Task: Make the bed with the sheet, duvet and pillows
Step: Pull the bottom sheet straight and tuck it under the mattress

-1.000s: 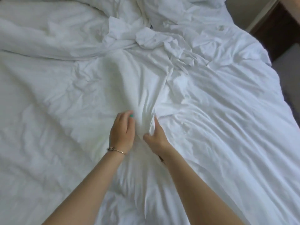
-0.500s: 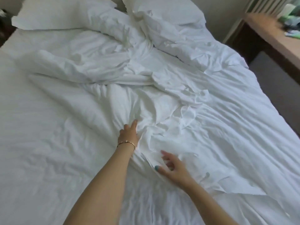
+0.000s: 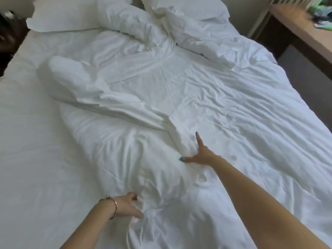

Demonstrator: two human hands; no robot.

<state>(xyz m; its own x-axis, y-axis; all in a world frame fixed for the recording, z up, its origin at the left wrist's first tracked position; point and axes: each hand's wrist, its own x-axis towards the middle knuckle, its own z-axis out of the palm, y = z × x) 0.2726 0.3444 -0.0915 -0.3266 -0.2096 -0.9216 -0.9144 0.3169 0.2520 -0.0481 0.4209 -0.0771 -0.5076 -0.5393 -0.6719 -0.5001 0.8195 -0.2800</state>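
Observation:
A crumpled white duvet (image 3: 206, 97) lies bunched across the middle and right of the bed, over a flat white sheet (image 3: 32, 150). My left hand (image 3: 128, 206), with a thin bracelet on its wrist, grips a gathered fold of the duvet near the bed's front. My right hand (image 3: 200, 154) lies further up on the duvet with fingers and thumb spread straight, pressing the cloth. Two white pillows sit at the head of the bed, one at the left (image 3: 71, 13) and one at the right (image 3: 190, 8), the right one partly under duvet folds.
A wooden desk (image 3: 301, 35) with blurred green items stands along the right side, with grey floor (image 3: 309, 76) between it and the bed. Dark furniture (image 3: 7, 42) shows at the far left edge.
My left hand has drawn back toward the bed's front with a fold of duvet in its grip. My right hand has moved up and spread flat. The bunched cloth at the middle lies flatter.

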